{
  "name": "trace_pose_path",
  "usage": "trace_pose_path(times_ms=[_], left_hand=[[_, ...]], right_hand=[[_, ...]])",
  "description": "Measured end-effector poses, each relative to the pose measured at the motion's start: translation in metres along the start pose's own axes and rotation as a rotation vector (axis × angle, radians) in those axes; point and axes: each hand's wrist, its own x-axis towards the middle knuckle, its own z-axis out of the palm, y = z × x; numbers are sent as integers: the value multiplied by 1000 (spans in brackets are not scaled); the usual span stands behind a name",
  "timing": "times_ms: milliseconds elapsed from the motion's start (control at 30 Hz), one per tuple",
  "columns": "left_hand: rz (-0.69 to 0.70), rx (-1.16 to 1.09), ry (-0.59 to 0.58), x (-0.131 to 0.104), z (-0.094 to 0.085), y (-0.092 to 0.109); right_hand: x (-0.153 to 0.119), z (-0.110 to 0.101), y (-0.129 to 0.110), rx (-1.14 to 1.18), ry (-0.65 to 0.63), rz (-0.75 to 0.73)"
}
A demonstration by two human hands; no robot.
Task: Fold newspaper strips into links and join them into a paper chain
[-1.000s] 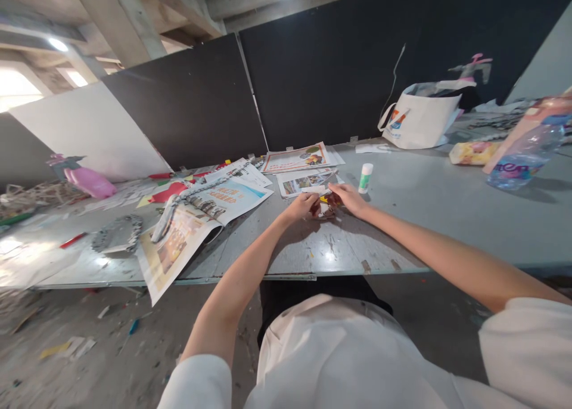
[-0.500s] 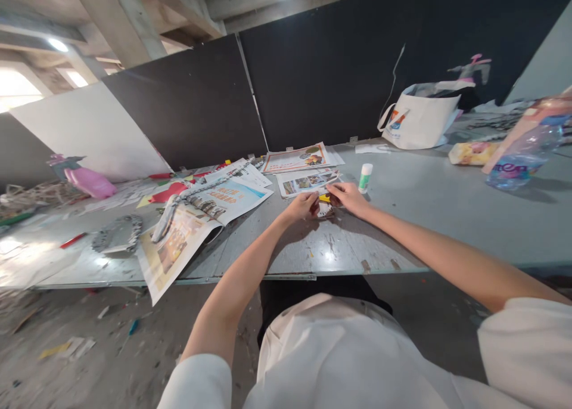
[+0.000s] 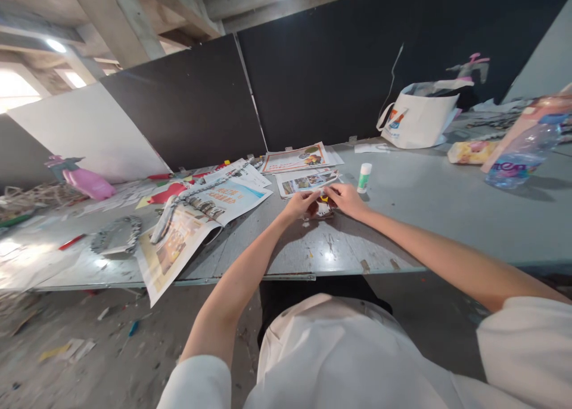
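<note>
My left hand (image 3: 301, 206) and my right hand (image 3: 346, 199) meet over the grey table, fingers closed round a small folded piece of printed paper (image 3: 324, 209) with a yellow patch. Just behind my fingers lies a stack of printed sheets (image 3: 304, 182). A white and green glue stick (image 3: 364, 178) stands upright beyond my right hand. To the left, an open magazine (image 3: 172, 242) hangs partly over the table edge, with a braided paper strip (image 3: 196, 188) lying across it.
A braided ring (image 3: 117, 235), a red pen (image 3: 71, 241) and a pink spray bottle (image 3: 92, 182) are on the left. On the right are a white bag (image 3: 420, 120), a yellow packet (image 3: 472, 152) and a plastic bottle (image 3: 521, 158). A black partition (image 3: 322, 75) stands behind.
My fingers have shifted slightly on the paper piece, and my hands are a little closer together. Less of the yellow patch shows between them.
</note>
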Motion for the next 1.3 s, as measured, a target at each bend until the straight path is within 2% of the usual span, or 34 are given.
trace_pose_path(times_ms=[200, 300, 433, 767, 1300], left_hand=[[130, 85, 91, 3, -1, -4], [161, 197, 111, 1, -2, -5], [182, 262, 62, 1, -3, -6], [191, -99, 54, 11, -1, -11], [191, -11, 99, 8, -4, -7]], right_hand=[[-4, 2, -5, 34, -38, 11], [-7, 2, -7, 79, -143, 55], [-10, 4, -7, 92, -268, 95], [-9, 4, -5, 20, -199, 60], [-10, 5, -3, 53, -251, 100]])
